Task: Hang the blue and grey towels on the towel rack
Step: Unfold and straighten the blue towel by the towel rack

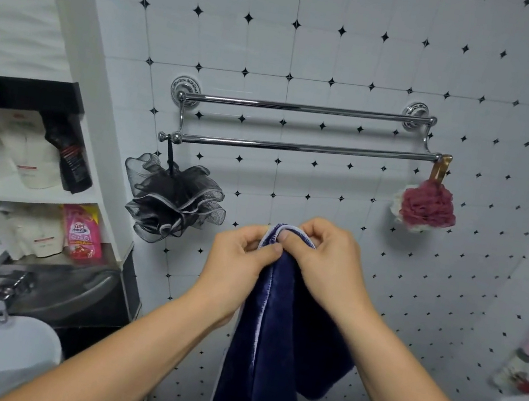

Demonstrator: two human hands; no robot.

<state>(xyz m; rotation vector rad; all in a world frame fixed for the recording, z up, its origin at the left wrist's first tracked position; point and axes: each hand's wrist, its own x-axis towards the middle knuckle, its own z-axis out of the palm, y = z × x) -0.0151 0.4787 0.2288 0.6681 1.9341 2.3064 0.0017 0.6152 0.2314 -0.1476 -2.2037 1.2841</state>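
One tiled wall [348, 57] fills my view, carrying the double-bar towel rack [302, 147]. Below the lower bar, apart from it, the blue towel [268, 339] hangs from my hands. My left hand [236, 258] and right hand [325, 265] each keep a narrow grip pinched on its white-trimmed top edge. A black bath pouf [169, 199] and a red bath pouf [427, 205] dangle from the bar's ends.

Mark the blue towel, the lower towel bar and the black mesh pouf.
blue towel [272, 340]: head view, hanging fold at mid-height.
lower towel bar [299, 147]: head view, middle of the bar.
black mesh pouf [173, 199]: head view, centre of the mesh.
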